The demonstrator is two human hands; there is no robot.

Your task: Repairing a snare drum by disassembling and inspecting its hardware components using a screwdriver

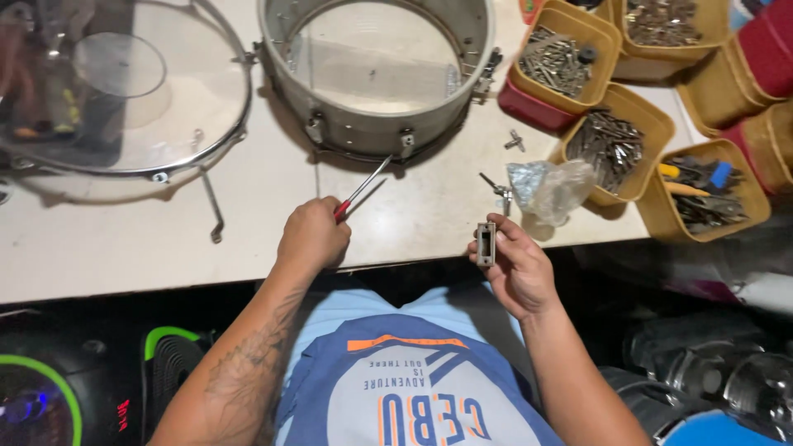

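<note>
two hands are busy at the near edge of the pale table [124, 239]. the left hand [312, 235] is closed tight round the red handle of a screwdriver [361, 192], whose shaft points toward one o'clock, its tip at or just short of a lug on the near wall of the grey drum shell [376, 124]; whether it touches i cannot tell. the right hand [516, 268], at four o'clock from the shell, is curled shut on a small grey metal lug [486, 244], pinched upright between thumb and fingers, off the table edge. to my eye the lug could slip and drop to the dark floor, since nothing lies under it. the screwdriver might skid off the shell's curved wall. a crumpled clear plastic bag [549, 188] and yellow bins [615, 144] of hardware sit at two o'clock; a clear drumhead in its hoop [124, 91] lies at ten.
</note>
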